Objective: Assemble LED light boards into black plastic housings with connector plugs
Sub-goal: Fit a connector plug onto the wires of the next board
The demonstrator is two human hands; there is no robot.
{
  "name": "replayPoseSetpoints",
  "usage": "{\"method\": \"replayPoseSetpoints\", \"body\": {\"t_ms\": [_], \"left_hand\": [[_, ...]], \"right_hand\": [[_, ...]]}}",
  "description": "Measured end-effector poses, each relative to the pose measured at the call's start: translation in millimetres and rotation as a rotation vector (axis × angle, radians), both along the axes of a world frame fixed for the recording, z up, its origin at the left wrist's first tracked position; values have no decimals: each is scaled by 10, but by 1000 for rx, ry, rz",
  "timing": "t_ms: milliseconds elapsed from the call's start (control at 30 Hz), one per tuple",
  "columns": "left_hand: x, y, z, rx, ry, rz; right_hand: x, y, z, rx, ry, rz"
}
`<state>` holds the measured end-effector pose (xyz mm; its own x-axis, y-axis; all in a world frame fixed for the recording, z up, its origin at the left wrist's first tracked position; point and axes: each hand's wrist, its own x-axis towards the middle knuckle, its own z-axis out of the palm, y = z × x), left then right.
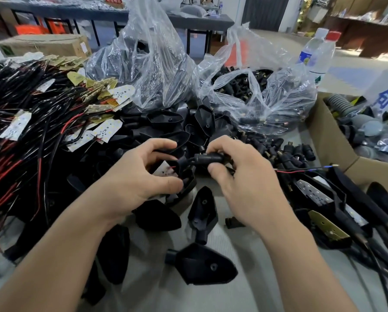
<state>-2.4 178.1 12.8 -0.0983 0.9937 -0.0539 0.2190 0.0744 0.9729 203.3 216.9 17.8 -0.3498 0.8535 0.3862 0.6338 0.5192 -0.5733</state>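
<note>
Between heaps of loose boards (107, 131) and empty housings (202, 264), the left hand (132, 176) grips one boarded housing (188, 184), the right hand (244, 176) pinches its plug (208, 158); most work apparently remains.

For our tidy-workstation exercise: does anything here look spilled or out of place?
Yes: plugs lie loose outside their bag, as if spilled. A small black piece lies alone near the right hand.
</note>
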Motion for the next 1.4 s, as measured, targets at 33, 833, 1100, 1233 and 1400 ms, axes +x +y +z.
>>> {"method": "replayPoseSetpoints", "body": {"t_ms": [33,833,1100,1233,1400], "left_hand": [[-12,1,-9,-17,7,13],[45,2,-6,84,-103,48],[86,-22,-14,46,-170,24],[113,-33,9,16,-200,7],[125,-50,33,-16,-255,-4]], "right_hand": [[28,14,-1,3,14,-7],[65,-18,55,19,-89,125],[139,-17,144,62,-112,150],[113,-51,130,132,-41,108],[38,-90,88,252,44,15]]}}
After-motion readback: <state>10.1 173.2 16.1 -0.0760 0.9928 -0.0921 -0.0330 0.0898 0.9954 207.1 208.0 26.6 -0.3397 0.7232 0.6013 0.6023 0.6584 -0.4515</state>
